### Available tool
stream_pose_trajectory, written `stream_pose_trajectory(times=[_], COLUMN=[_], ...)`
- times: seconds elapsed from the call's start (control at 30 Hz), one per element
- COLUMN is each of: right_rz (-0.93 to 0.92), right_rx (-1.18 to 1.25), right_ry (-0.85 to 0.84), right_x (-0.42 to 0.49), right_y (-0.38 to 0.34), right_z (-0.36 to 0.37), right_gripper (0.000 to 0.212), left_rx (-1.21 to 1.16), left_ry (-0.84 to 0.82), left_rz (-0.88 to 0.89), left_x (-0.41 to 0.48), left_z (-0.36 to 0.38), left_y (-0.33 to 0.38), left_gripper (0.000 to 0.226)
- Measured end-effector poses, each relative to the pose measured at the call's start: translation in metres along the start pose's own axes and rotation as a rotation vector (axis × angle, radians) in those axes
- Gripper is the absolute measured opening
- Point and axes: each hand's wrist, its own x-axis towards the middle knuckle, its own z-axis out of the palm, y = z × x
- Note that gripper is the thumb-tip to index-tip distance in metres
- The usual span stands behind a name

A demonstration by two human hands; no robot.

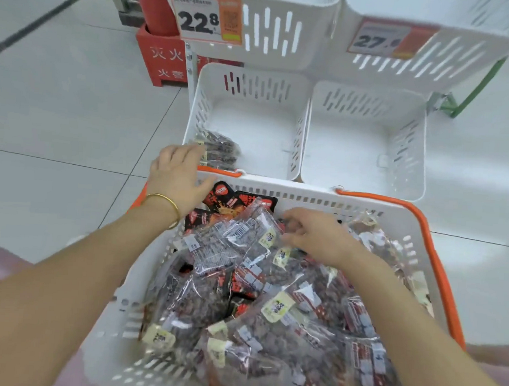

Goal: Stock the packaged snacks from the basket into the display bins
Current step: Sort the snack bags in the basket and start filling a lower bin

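Pale grey floor tiles (pixel 57 112) spread out under a shop display, with a red fire-equipment stand (pixel 163 57) at the back left. Two rows of white slotted plastic display bins stand ahead: the upper pair carry orange price tags (pixel 206 19), and the lower pair sit open just beyond the basket. The lower left bin (pixel 285 83) holds a few clear packets (pixel 220 149) in its near left corner; the lower right bin (pixel 413 137) shows only its bare floor.

Close to the viewer is a white slotted plastic shopping basket (pixel 307 196) with orange handles, heaped with clear crinkly snack packets (pixel 270 299) of dark pieces, plus some black-and-red sachets (pixel 228 200) at the far end.

The person's left hand (pixel 177 177), a gold bangle (pixel 164 200) at the wrist, hovers over the basket's far left corner beside the stocked bin, fingers spread and holding nothing. The right hand (pixel 316 238) reaches down into the heap, fingers curled around the top edge of a packet; whether the grip has fully closed cannot be told.

These packets look light, soft and floppy, with slick film likely to slide between fingers. Pinching a sealed edge, or scooping several flat in a palm, seems the surest hold. Their contents may crush if squeezed hard.
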Motion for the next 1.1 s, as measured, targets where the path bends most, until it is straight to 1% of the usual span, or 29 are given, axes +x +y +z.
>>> stream_pose_trajectory(times=[0.03, 0.07, 0.13, 0.17, 0.23, 0.3, 0.37, 0.43, 0.47, 0.57, 0.63, 0.7, 0.77, 0.8, 0.83, 0.87, 0.93, 0.97, 1.0, 1.03, 1.07, 1.1], right_rz=[0.001, 0.003, 0.031, 0.052, 0.066, 0.061, 0.063, 0.047, 0.037, -0.014, -0.064, -0.117, -0.175, -0.207, -0.234, -0.258, -0.296, -0.304, -0.306, -0.304, -0.292, -0.265], right_rx=[-0.037, -0.087, -0.198, -0.226, -0.197, -0.111, 0.052, 0.215, 0.271, 0.445, 0.541, 0.637, 0.744, 0.782, 0.793, 0.781, 0.741, 0.731, 0.733, 0.750, 0.776, 0.804], right_ry=[-0.013, -0.008, 0.012, 0.011, -0.010, 0.006, 0.040, 0.075, 0.091, 0.171, 0.228, 0.231, 0.237, 0.257, 0.292, 0.333, 0.403, 0.429, 0.448, 0.454, 0.438, 0.395], right_x=[-0.002, -0.003, -0.007, -0.009, -0.013, -0.017, -0.020, -0.023, -0.025, -0.029, -0.029, -0.028, -0.029, -0.030, -0.030, -0.030, -0.027, -0.025, -0.024, -0.023, -0.021, -0.019], right_y=[0.000, 0.000, 0.001, 0.001, 0.003, 0.005, 0.006, 0.006, 0.006, 0.009, 0.010, 0.009, 0.004, 0.000, -0.003, -0.008, -0.015, -0.018, -0.021, -0.022, -0.020, -0.018], right_z=[0.004, 0.005, 0.006, 0.006, 0.008, 0.010, 0.009, 0.007, 0.006, 0.003, -0.001, -0.005, -0.010, -0.012, -0.015, -0.017, -0.018, -0.017, -0.016, -0.017, -0.019, -0.024], right_gripper=[0.043, 0.043, 0.039, 0.039, 0.036, 0.019, 0.014, 0.013, 0.016, 0.022, 0.020, 0.016, 0.015, 0.016, 0.016, 0.016, 0.015, 0.015, 0.016, 0.020, 0.028, 0.042], left_rx=[-0.026, -0.026, -0.005, 0.000, 0.009, 0.021, -0.024, -0.145, -0.249, -0.656, -0.762, -0.821, -0.949, -1.032, -1.106, -1.138, -1.044, -0.974, -0.919, -0.894, -0.903, -0.933], left_ry=[-0.007, -0.054, -0.185, -0.253, -0.346, -0.384, -0.362, -0.301, -0.298, -0.386, -0.381, -0.339, -0.277, -0.254, -0.265, -0.304, -0.381, -0.380, -0.356, -0.318, -0.283, -0.268], left_rz=[0.064, 0.143, 0.249, 0.256, 0.233, 0.201, 0.160, 0.098, 0.051, -0.018, 0.003, 0.023, 0.004, -0.023, -0.047, -0.057, -0.001, 0.029, 0.043, 0.044, 0.042, 0.041], left_x=[-0.006, -0.013, -0.029, -0.037, -0.051, -0.062, -0.065, -0.062, -0.061, -0.059, -0.060, -0.060, -0.061, -0.062, -0.062, -0.061, -0.063, -0.063, -0.063, -0.062, -0.060, -0.057], left_z=[-0.001, 0.000, 0.008, 0.013, 0.025, 0.034, 0.039, 0.040, 0.039, 0.022, 0.008, -0.001, -0.010, -0.017, -0.023, -0.028, -0.035, -0.037, -0.037, -0.038, -0.039, -0.040], left_y=[0.015, 0.028, 0.049, 0.057, 0.065, 0.070, 0.072, 0.073, 0.073, 0.080, 0.084, 0.085, 0.084, 0.084, 0.083, 0.082, 0.083, 0.084, 0.083, 0.083, 0.080, 0.077], left_gripper=[0.051, 0.047, 0.043, 0.041, 0.042, 0.042, 0.032, 0.017, 0.013, 0.015, 0.018, 0.016, 0.014, 0.011, 0.005, 0.015, 0.064, 0.081, 0.088, 0.088, 0.085, 0.082])
